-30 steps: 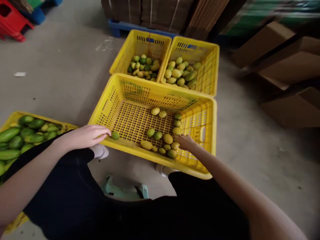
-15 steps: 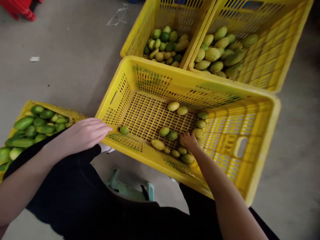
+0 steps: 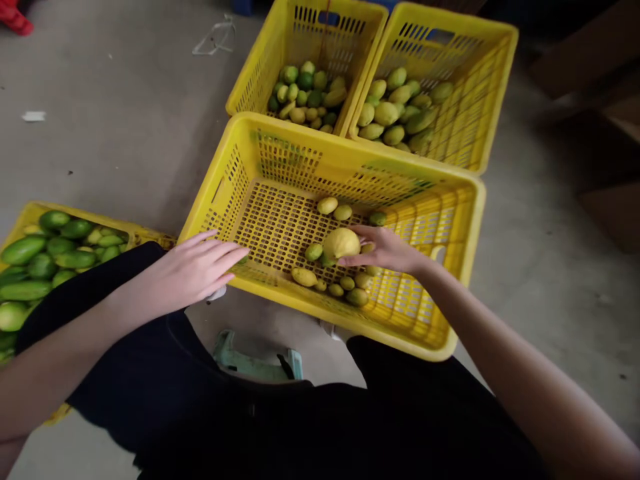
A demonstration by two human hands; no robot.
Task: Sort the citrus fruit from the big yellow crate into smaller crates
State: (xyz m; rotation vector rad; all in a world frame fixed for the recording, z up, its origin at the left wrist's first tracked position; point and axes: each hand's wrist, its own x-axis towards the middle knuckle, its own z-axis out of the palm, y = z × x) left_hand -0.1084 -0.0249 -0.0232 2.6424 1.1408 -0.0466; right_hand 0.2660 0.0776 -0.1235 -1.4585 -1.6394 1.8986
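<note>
A large yellow lemon (image 3: pixel 342 243) is held in my right hand (image 3: pixel 383 249), gripped between the thumb and fingers above the middle crate. Beneath it, smaller yellow-green lemons (image 3: pixel 303 277) lie on the perforated floor of the yellow crate (image 3: pixel 305 303). My right palm hides part of the fruit there. Over the crate's near left corner is my left hand (image 3: pixel 205 267), its fingers stretched out and nothing in it. I cannot tell whether it touches the rim.
Two yellow crates with lemons stand behind, a left one (image 3: pixel 234 100) and a right one (image 3: pixel 500 87). At my left is a crate (image 3: pixel 145 235) of green fruit (image 3: pixel 75 259). A pale green stool (image 3: pixel 255 367) stands below me. Brown boxes (image 3: pixel 590 47) are at the right.
My right hand has lifted a large lemon from the crate floor and moved slightly up and left. My left hand has shifted right, its fingers spreading. The view has moved.
</note>
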